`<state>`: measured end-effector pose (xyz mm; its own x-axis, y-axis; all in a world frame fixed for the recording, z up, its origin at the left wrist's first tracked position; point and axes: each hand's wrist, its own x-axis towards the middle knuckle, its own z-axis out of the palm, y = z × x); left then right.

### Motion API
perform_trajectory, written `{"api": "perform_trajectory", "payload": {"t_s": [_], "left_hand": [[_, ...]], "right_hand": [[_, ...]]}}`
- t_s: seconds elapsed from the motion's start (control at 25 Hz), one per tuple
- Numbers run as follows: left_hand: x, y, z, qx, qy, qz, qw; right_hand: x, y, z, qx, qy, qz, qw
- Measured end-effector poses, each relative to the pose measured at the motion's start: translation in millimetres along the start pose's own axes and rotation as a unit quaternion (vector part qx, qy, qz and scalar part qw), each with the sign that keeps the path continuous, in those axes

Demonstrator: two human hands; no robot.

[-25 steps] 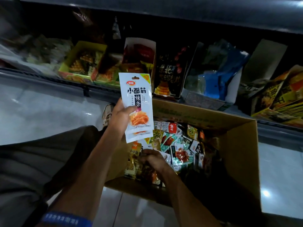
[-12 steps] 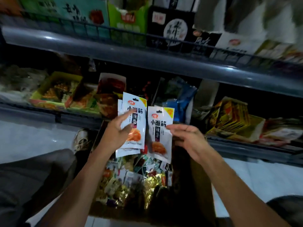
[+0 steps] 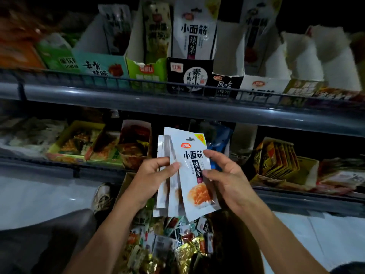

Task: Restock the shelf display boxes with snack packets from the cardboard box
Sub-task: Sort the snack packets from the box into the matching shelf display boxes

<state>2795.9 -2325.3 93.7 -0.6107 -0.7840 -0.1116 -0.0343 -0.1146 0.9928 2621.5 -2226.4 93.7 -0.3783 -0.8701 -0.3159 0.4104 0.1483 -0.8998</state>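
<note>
Both hands hold a small stack of white snack packets [image 3: 192,175] with an orange food picture, in front of the lower shelf. My left hand [image 3: 152,175] grips the stack's left edge, thumb on the front. My right hand [image 3: 225,175] pinches the front packet's right edge. Below them the cardboard box [image 3: 126,186] holds several mixed small packets [image 3: 173,248]. On the upper shelf a black display box [image 3: 189,76] holds a matching white packet [image 3: 194,30] standing upright.
The upper shelf has a wire rail [image 3: 118,82] and a row of display boxes, some at the right empty and white [image 3: 304,58]. The lower shelf holds a yellow tray [image 3: 79,143] and a box of yellow packets [image 3: 280,161]. A shoe [image 3: 102,196] sits on the floor at left.
My right hand came up out of the cardboard box with a packet and brought it onto the left hand's stack. The view tilted up to the upper shelf.
</note>
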Motion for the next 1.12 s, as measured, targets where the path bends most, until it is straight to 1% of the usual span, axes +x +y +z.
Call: {"api": "perform_trajectory", "payload": {"t_s": [0.08, 0.16, 0.24, 0.36, 0.4, 0.44, 0.48, 0.52, 0.6, 0.64, 0.68, 0.76, 0.8, 0.84, 0.88, 0.92, 1.0, 1.08, 1.12], "left_hand": [[0, 6, 3, 0.054, 0.043, 0.028, 0.997], [-1, 8, 2, 0.060, 0.078, 0.024, 0.995], [-4, 9, 6, 0.038, 0.053, 0.008, 0.998], [-9, 12, 21, -0.010, -0.023, -0.004, 1.000], [-10, 13, 26, -0.021, -0.029, 0.004, 0.999], [-9, 17, 30, -0.033, -0.024, 0.021, 0.999], [-7, 22, 33, -0.038, -0.006, 0.049, 0.998], [-5, 31, 36, -0.037, 0.028, 0.076, 0.996], [-1, 49, 38, -0.032, 0.109, 0.112, 0.987], [0, 56, 37, -0.047, 0.128, 0.114, 0.984], [-1, 62, 37, -0.071, 0.135, 0.109, 0.982], [-6, 71, 34, -0.113, 0.144, 0.098, 0.978], [-9, 73, 32, -0.122, 0.147, 0.095, 0.977], [-11, 74, 29, -0.119, 0.147, 0.089, 0.978], [-13, 74, 29, -0.110, 0.140, 0.084, 0.981], [-14, 74, 32, -0.094, 0.122, 0.080, 0.985], [-15, 73, 40, -0.065, 0.070, 0.077, 0.992], [-14, 73, 46, -0.034, 0.026, 0.095, 0.995], [-13, 80, 47, -0.001, 0.010, 0.099, 0.995]], "right_hand": [[1, 2, 2, -0.012, 0.018, -0.015, 1.000], [1, 7, 3, -0.009, 0.021, 0.003, 1.000], [-3, 10, 5, 0.007, 0.009, 0.032, 0.999], [-7, 11, 7, -0.010, 0.041, 0.020, 0.999], [-10, 8, 8, 0.010, 0.034, 0.025, 0.999], [-13, 4, 10, 0.048, 0.010, 0.035, 0.998], [-15, -2, 13, 0.087, -0.027, 0.042, 0.995], [-18, -10, 17, 0.105, -0.057, 0.038, 0.992], [-23, -23, 27, 0.107, -0.073, 0.009, 0.992], [-23, -28, 29, 0.116, -0.059, -0.009, 0.991], [-21, -33, 30, 0.141, -0.026, -0.020, 0.990], [-20, -45, 24, 0.205, 0.038, -0.036, 0.977], [-20, -50, 19, 0.225, 0.055, -0.045, 0.972], [-21, -53, 14, 0.226, 0.061, -0.056, 0.971], [-23, -53, 13, 0.204, 0.059, -0.062, 0.975], [-26, -52, 15, 0.162, 0.041, -0.057, 0.984], [-34, -47, 27, 0.083, -0.023, -0.023, 0.996], [-41, -47, 40, 0.101, -0.068, 0.011, 0.992], [-43, -52, 43, 0.110, -0.069, 0.013, 0.991]]}}
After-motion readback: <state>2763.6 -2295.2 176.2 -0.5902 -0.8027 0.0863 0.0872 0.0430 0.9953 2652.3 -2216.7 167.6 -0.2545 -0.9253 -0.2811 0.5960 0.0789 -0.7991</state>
